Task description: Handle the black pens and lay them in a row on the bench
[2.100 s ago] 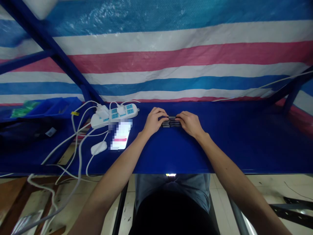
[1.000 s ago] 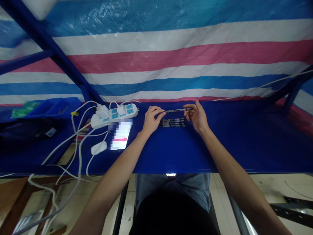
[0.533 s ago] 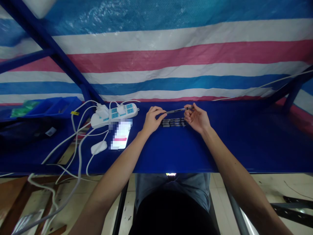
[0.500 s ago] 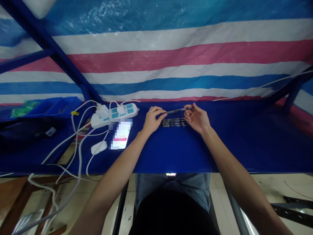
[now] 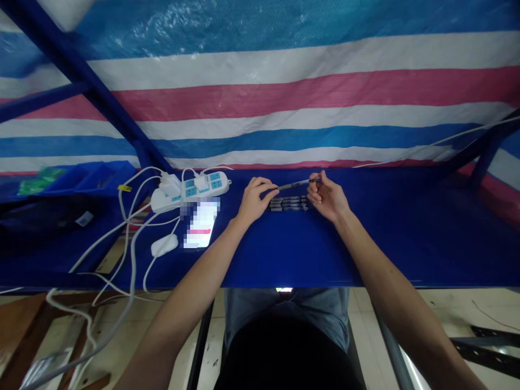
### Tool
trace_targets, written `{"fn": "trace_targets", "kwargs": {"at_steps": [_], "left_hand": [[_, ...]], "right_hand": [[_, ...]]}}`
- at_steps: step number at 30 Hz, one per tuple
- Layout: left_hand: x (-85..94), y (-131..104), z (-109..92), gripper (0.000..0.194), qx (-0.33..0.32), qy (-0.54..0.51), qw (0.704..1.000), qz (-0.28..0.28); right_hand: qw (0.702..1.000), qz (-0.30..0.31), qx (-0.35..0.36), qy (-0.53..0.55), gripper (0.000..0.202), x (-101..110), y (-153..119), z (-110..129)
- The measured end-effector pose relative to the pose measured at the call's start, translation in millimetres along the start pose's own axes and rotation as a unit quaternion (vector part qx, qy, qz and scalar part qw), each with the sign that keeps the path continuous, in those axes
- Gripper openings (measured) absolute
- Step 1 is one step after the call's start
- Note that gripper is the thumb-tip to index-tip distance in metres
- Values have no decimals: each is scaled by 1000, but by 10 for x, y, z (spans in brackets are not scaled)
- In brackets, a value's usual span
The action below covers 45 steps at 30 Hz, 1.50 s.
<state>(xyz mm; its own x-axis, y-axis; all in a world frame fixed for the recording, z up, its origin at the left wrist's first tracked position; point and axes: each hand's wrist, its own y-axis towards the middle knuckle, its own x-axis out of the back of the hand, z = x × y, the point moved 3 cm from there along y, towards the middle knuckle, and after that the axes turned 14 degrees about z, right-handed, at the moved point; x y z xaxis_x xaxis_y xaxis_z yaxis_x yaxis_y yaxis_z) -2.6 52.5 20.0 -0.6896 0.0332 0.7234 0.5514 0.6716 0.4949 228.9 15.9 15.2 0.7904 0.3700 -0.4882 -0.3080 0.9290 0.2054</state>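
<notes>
A slim pen point(image 5: 293, 185) with a grey grip and a clear barrel is held between my two hands, above the blue table point(image 5: 292, 249). My left hand point(image 5: 257, 199) pinches its left end between thumb and fingers. At the other end, my right hand point(image 5: 327, 196) has its thumb and curled fingers closed on the dark part of the pen. Just below it, several similar pens point(image 5: 288, 203) lie side by side on the table, their ends near both hands.
Left of my hands are a white power strip point(image 5: 221, 184) with plugs, a lit phone point(image 5: 201, 225), a white adapter point(image 5: 164, 245) and tangled cables. Blue bins point(image 5: 91, 176) stand farther left. Blue frame posts rise at both sides before a striped sheet point(image 5: 260, 100).
Both hands have shifted very slightly to the right, with the pen still between them. The pens on the table have not moved.
</notes>
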Motion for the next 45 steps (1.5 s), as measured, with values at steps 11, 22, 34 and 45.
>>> {"fn": "trace_targets", "kwargs": {"at_steps": [11, 22, 34, 45], "left_hand": [[5, 0, 13, 9, 4, -4, 1000, -10], [8, 0, 24, 11, 10, -5, 1000, -5], [8, 5, 6, 12, 18, -4, 1000, -1], [6, 3, 11, 10, 24, -6, 1000, 3]], "right_hand": [[1000, -9, -13, -26, 42, -27, -2, 20], [1000, 16, -13, 4, 31, -29, -10, 6], [1000, 10, -11, 28, 38, -49, -1, 11], [996, -8, -19, -82, 39, -5, -9, 3]]}}
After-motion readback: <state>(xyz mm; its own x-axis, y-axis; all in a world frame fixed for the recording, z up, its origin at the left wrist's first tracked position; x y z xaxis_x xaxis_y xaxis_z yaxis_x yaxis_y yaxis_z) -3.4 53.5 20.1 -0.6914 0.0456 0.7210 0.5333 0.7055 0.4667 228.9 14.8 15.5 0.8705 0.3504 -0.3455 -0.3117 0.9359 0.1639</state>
